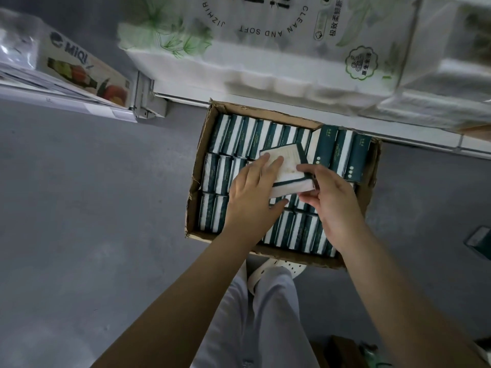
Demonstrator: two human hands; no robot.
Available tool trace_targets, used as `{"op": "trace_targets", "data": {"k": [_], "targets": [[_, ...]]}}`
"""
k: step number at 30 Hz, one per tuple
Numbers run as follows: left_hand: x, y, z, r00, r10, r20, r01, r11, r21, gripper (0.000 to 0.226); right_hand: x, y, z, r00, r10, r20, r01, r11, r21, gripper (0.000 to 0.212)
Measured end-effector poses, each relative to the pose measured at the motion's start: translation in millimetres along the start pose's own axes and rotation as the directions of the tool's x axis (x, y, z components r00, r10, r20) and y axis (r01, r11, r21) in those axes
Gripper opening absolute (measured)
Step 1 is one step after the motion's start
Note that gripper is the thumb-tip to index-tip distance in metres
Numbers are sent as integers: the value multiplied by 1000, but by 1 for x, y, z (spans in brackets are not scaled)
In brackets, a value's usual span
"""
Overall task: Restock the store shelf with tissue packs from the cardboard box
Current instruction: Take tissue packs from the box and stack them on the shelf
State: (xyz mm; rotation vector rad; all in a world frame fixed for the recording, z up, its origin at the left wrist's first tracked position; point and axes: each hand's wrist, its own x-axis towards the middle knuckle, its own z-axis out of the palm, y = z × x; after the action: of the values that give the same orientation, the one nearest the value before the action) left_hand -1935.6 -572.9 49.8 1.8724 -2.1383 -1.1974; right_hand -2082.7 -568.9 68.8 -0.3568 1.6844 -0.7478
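Note:
A cardboard box [198, 181] stands on the grey floor against the shelf base, packed with rows of green-and-white tissue packs [233, 136]. Both hands hold one tissue pack [288, 160] lifted above the rows, its pale printed face up. My left hand [255, 189] grips its left side, fingers on top and thumb underneath. My right hand [329, 197] pinches its right edge between thumb and fingers. Three packs [342, 152] at the box's back right stand taller than the rest.
The white store shelf [265, 99] runs across the top, loaded with large white tissue bundles [279, 43]. A second shelf with a printed carton [87, 73] sits at upper left. My legs and a shoe [273, 269] are just below the box. Grey floor spreads left.

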Motion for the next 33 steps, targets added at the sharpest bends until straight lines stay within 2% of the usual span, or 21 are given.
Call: {"op": "trace_targets", "data": {"k": [3, 7, 8, 10, 12, 14, 16, 19, 23, 26, 29, 33], "targets": [[4, -3, 4, 997, -2, -80, -2, 998, -56, 63, -3, 0, -1, 995, 10, 95, -10, 1000, 4, 33], [4, -7, 4, 987, -136, -83, 113, 965, -235, 50, 14, -1, -9, 983, -9, 182, 45, 980, -192, 35], [3, -6, 1, 979, -194, -69, 166, 942, -292, 48, 19, -1, -13, 983, -34, 180, 88, 950, -300, 37], [1, -8, -2, 951, -308, -31, 272, 879, -392, 46, 33, 2, -22, 978, -109, 179, 191, 819, -541, 43], [-2, -13, -4, 920, -391, 7, 340, 793, -506, 44, 54, 8, -31, 984, -118, 137, 180, 710, -681, 47], [-3, -17, -4, 901, -433, 35, 369, 719, -589, 36, 75, 15, -38, 990, -91, 107, 141, 649, -748, 59], [-5, -23, -3, 886, -462, 45, 383, 671, -635, 26, 92, 20, -40, 992, -58, 108, 121, 583, -803, 61], [-7, -29, -2, 882, -466, 66, 383, 630, -676, 15, 106, 18, -40, 993, -14, 118, 111, 464, -879, 46], [-6, -33, -3, 877, -471, 90, 392, 597, -700, 14, 115, 14, -39, 985, -46, 169, 175, 286, -942, 45], [-4, -34, -3, 866, -491, 96, 402, 568, -719, 22, 113, 13, -35, 981, -43, 188, 192, 150, -970, 65], [-3, -34, -3, 860, -502, 94, 406, 561, -721, 23, 111, 14, -35, 962, -135, 238, 255, 124, -959, 74], [-4, -34, -4, 857, -508, 87, 409, 569, -714, 25, 109, 20, -40, 930, -251, 270, 310, 139, -940, 49]]}}
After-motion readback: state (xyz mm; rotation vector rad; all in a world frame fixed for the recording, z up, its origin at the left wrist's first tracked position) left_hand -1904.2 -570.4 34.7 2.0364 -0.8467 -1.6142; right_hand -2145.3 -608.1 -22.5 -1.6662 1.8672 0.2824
